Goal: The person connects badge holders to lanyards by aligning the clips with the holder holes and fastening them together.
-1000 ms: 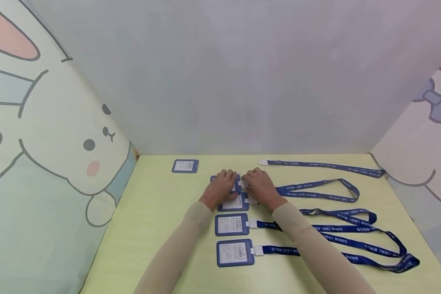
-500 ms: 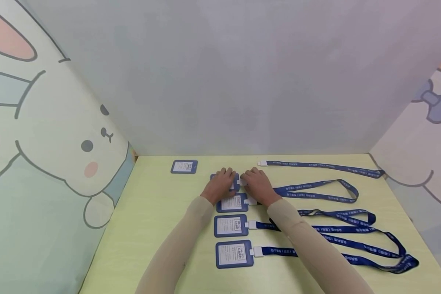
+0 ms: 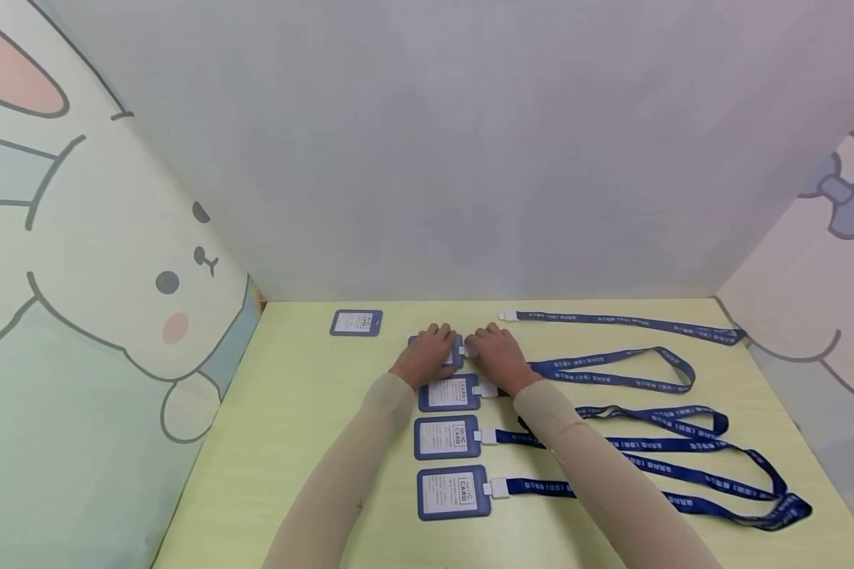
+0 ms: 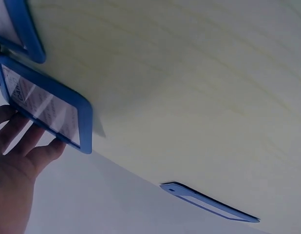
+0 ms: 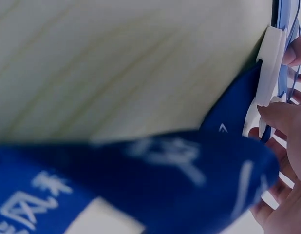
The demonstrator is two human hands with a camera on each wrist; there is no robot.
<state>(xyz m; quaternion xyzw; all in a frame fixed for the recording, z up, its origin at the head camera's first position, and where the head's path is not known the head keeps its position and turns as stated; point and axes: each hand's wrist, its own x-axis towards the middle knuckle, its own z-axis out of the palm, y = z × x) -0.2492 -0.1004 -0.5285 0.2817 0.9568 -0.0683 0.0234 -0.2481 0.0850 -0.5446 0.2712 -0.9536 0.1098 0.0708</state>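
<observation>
In the head view my left hand (image 3: 425, 356) holds a blue ID card holder (image 3: 458, 352) at the top of a column of similar holders. Its fingers lie along the holder's long edge in the left wrist view, where the holder (image 4: 46, 102) appears tilted. My right hand (image 3: 500, 359) pinches a white plastic clip (image 5: 253, 117) on a navy lanyard (image 5: 141, 175) with printed white characters. That clip sits at the short right end of the held holder. Fingers hide part of the joint, so I cannot tell whether the two are fastened.
Below are several card holders (image 3: 447, 437) clipped to lanyards (image 3: 690, 474) that trail right on the pale yellow table (image 3: 292, 442). A lone holder (image 3: 356, 322) lies at the back left, a loose lanyard (image 3: 619, 320) at the back right. Walls (image 3: 470, 158) enclose the table.
Both hands stay at the top holder and clip, with only a very slight shift of the right forearm to the left. The whole view has drifted a little.
</observation>
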